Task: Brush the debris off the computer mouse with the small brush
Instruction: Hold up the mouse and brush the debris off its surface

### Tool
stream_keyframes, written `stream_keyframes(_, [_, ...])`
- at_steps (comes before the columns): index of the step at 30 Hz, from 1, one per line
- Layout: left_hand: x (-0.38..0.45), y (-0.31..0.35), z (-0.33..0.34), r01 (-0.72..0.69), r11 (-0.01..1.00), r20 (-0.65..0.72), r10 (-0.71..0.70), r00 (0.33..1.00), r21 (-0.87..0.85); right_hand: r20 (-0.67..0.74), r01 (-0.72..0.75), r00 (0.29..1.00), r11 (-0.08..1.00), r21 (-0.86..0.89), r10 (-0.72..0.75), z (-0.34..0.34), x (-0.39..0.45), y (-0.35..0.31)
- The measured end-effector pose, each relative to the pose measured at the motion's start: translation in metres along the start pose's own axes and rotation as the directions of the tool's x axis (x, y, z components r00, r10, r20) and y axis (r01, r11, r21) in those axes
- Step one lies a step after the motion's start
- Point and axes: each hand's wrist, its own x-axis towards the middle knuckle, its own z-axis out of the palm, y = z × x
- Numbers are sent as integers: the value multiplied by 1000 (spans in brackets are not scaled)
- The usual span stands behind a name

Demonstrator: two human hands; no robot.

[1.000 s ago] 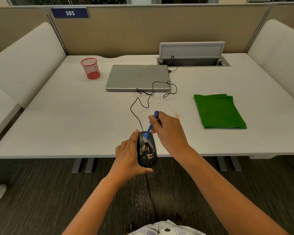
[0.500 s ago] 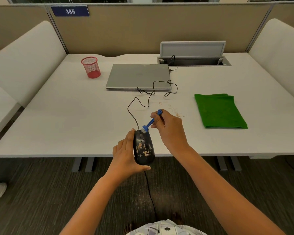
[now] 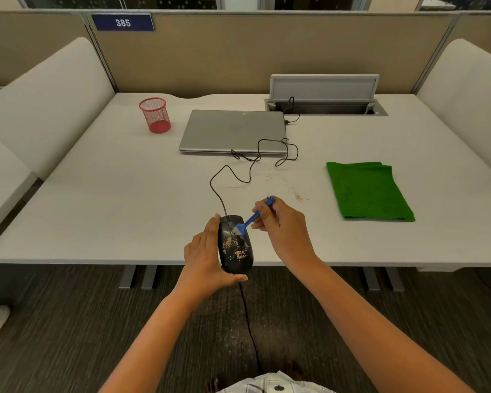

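Note:
A black corded computer mouse (image 3: 235,262) is held over the desk's near edge, tan debris (image 3: 233,248) speckled across its back. My left hand (image 3: 207,259) grips it from the left side and underneath. My right hand (image 3: 281,228) pinches the handle of a small blue brush (image 3: 251,219). The brush's pale bristles rest on the front part of the mouse, near the buttons. The mouse cable (image 3: 227,177) loops back over the desk toward the laptop.
A closed grey laptop (image 3: 233,130) lies at the desk's middle back, a red mesh cup (image 3: 155,115) to its left. A folded green cloth (image 3: 367,191) lies at the right. Scattered crumbs (image 3: 298,196) dot the white desk (image 3: 97,208). An open cable hatch (image 3: 323,107) sits behind.
The brush bristles went from the mouse's middle up to its front end, then came back down a little onto the button area. My left hand kept holding the mouse, shifting slightly.

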Motion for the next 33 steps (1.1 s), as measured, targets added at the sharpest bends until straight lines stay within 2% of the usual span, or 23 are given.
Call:
stream_keyframes(4, [0,0,0,2,1000,-5,-2,1000,1,17,25,1000,1000,4,-25,-3,-5,2])
stream_keyframes(8, [3,2,0,-4,1000,-13,4,1000,9,-39,43,998,998,55,-41,-3,-6,0])
stream_keyframes(13, [8,4,-2,10,998,-26,-9,1000,59,-36,90,995,996,1,-90,-2,-10,1])
stream_keyframes(18, [7,4,-1,14,998,-21,-13,1000,59,-77,103,992,994,24,-101,-3,-9,-1])
stream_keyframes(25, [5,4,-1,16,995,-22,-14,1000,103,-33,171,984,979,-114,-176,-1,-16,-1])
stream_keyframes(30, [3,6,1,-22,991,0,22,1000,130,-65,229,969,966,-121,-238,-1,-9,-9])
stream_keyframes(33, [3,8,2,-26,991,1,26,1000,129,-18,216,975,964,-157,-222,1,-4,-13])
